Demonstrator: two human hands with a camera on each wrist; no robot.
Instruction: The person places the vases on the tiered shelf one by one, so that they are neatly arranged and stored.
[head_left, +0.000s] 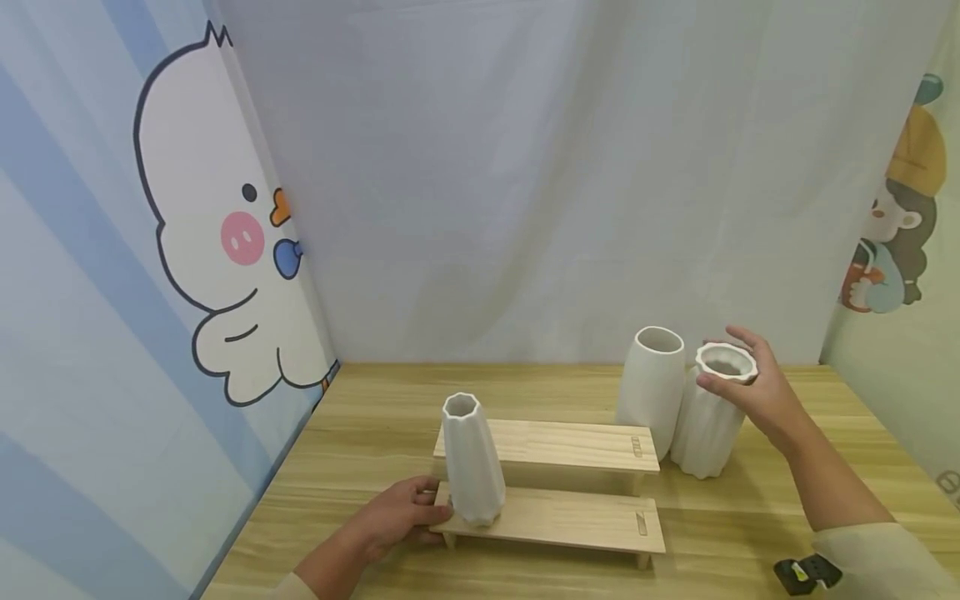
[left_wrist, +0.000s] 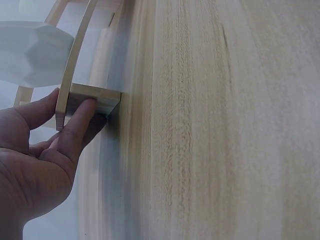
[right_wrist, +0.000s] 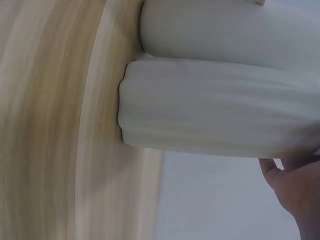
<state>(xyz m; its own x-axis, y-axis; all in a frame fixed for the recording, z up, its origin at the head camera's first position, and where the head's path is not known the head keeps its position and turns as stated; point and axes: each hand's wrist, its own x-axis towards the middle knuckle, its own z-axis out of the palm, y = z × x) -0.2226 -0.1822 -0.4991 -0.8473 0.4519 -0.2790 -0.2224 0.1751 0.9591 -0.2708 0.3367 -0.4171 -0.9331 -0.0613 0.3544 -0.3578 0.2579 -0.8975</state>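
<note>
Backdrop: pale grey hanging fabric [head_left: 487,183]. Left panel: blue-striped, printed with a white cartoon bird [head_left: 195,167]. Right panel: pale green, printed with a cartoon figure [head_left: 892,267] in an orange hat.

Worktop [head_left: 345,442]: light wood grain, carrying the following.

Item 1. Front wooden shelf [head_left: 562,521], low, on short feet, a small dark mark near its right end.

Item 2. Rear wooden shelf [head_left: 562,444], standing higher, directly behind item 1, similarly marked; whether the two are joined cannot be told.

Item 3. Slender white vase [head_left: 474,467], faceted, narrow-mouthed, upright on the left end of item 1.

Item 4. Smooth white vase [head_left: 651,383], round-mouthed, upright just beyond the right end of item 2, its lower part partly hidden by that shelf.

Item 5. Ribbed white vase [head_left: 708,425], scalloped rim, just right of item 4, base down at the worktop.

Item 6. Small black device [head_left: 806,575], yellow-marked, beside the right sleeve [head_left: 881,558].

Left hand [head_left: 401,512]: grip pinching the left end of item 1, thumb above, fingers beneath.

Right hand [head_left: 761,400]: grip closed about the upper end of item 5, thumb across the near side of the rim, one finger raised behind.
</note>
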